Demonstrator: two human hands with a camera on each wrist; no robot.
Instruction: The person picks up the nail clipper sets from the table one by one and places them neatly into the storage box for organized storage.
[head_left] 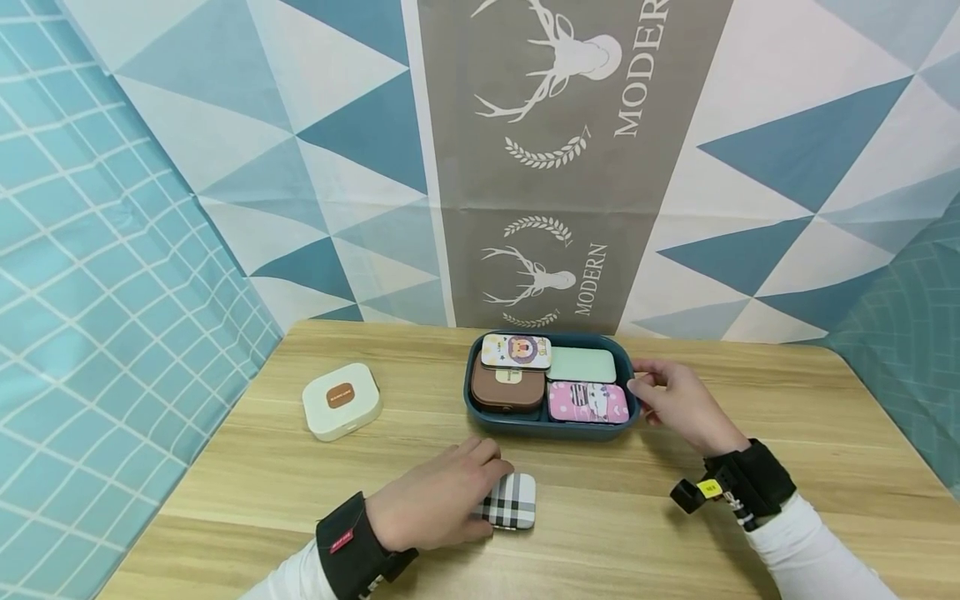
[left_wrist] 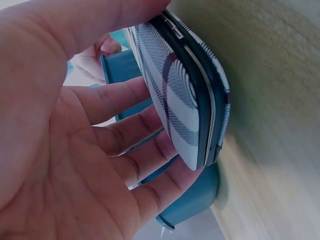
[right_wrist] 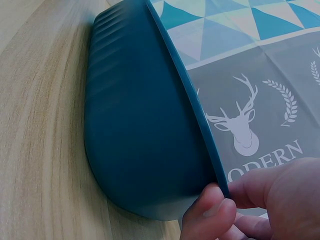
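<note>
My left hand holds a small flat hinged case with a black, white and grey plaid cover, low over the table. In the left wrist view, the thumb is at one end of the plaid case and the fingertips touch its lower side. At the back of the table stands a dark blue bin. My right hand pinches its right rim between thumb and fingers, and the bin's outer wall fills much of the right wrist view.
Inside the bin are a brown case, a lion-print tin partly on top of it, a pale green case and a pink cat-print tin. A cream rounded case lies at the left of the wooden table. Patterned cloth hangs behind.
</note>
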